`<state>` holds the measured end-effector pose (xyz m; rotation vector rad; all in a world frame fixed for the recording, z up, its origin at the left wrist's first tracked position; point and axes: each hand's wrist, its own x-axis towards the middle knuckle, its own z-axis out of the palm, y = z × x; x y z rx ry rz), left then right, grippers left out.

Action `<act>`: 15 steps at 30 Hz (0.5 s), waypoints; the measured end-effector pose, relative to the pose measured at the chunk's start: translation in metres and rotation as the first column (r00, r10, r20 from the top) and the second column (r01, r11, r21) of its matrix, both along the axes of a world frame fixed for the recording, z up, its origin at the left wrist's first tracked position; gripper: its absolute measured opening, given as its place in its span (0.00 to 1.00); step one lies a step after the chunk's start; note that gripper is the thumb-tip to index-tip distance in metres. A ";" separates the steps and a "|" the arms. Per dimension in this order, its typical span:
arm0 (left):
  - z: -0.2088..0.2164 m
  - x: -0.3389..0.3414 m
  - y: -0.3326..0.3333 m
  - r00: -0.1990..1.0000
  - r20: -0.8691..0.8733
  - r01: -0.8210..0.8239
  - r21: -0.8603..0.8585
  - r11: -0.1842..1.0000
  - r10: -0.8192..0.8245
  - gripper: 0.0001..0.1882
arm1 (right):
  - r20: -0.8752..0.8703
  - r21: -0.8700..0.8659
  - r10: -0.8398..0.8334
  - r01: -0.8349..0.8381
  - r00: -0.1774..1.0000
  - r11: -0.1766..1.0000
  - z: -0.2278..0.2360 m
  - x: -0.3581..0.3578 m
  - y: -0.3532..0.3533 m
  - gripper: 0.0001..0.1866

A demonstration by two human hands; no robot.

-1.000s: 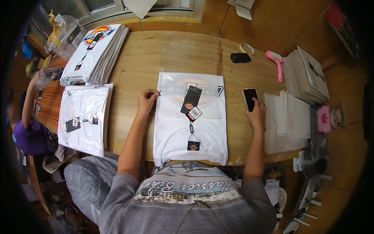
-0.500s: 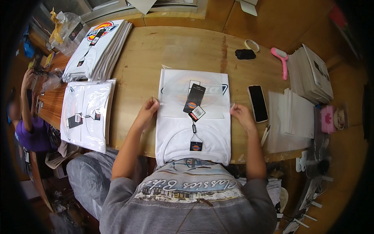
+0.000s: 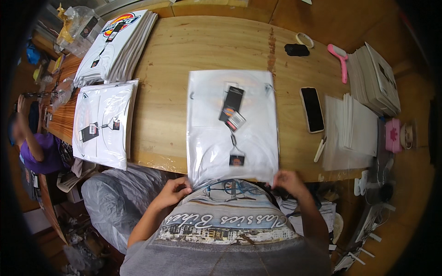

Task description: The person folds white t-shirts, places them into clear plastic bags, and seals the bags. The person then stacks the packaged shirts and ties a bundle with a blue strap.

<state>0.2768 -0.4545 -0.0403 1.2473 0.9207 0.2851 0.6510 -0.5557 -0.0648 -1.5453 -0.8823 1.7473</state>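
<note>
Pinching the near left corner of a clear bag (image 3: 195,161) with the left hand (image 3: 172,192), bringing thumb and fingertips together on its edge. Bending the fingers of the right hand (image 3: 291,184) at the near right corner, nearly closing them, but blurring too much to tell whether they are gripping it. Holding one folded white shirt (image 3: 207,131) inside the bag, lying flat at the near edge of the wooden table (image 3: 170,78), close against the person's front. Running lengthwise from the body straight out across the table, pointing neck end toward the body and printed end away. Showing on it one black tag (image 3: 233,102), one small white tag (image 3: 236,121) and one dark neck label (image 3: 237,159) nearest the body.

Counting at the left one stack of folded shirts (image 3: 117,57), layered too tightly to number, and nearer the body at least one bagged shirt (image 3: 105,110). Counting at the right one phone (image 3: 313,110), one white-handled tool (image 3: 319,150), one pink roller (image 3: 340,60), one tape ring (image 3: 304,40), one black object (image 3: 296,50), one pile of white sheets (image 3: 359,129) and one pink box (image 3: 393,135). Showing also one co-worker (image 3: 39,149) in purple at far left.
</note>
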 end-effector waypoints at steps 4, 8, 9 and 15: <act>0.036 0.040 0.035 0.906 -0.245 0.421 0.586 0.692 -0.344 0.04 | -0.304 0.184 -0.372 0.437 0.877 0.880 -0.017 0.023 0.083 0.07; 0.039 0.129 0.037 0.772 -0.342 0.564 0.757 0.330 -0.535 0.07 | -0.277 0.227 -0.611 0.669 0.741 0.708 -0.008 0.032 0.109 0.18; 0.030 0.153 0.035 0.768 -0.305 0.555 0.756 0.347 -0.563 0.06 | -0.240 0.206 -0.612 0.656 0.753 0.726 -0.017 0.038 0.096 0.22; -0.018 0.205 0.161 0.939 -0.314 0.244 0.895 0.374 0.139 0.17 | -0.366 -0.123 -0.669 0.679 0.647 0.724 -0.009 -0.012 -0.001 0.23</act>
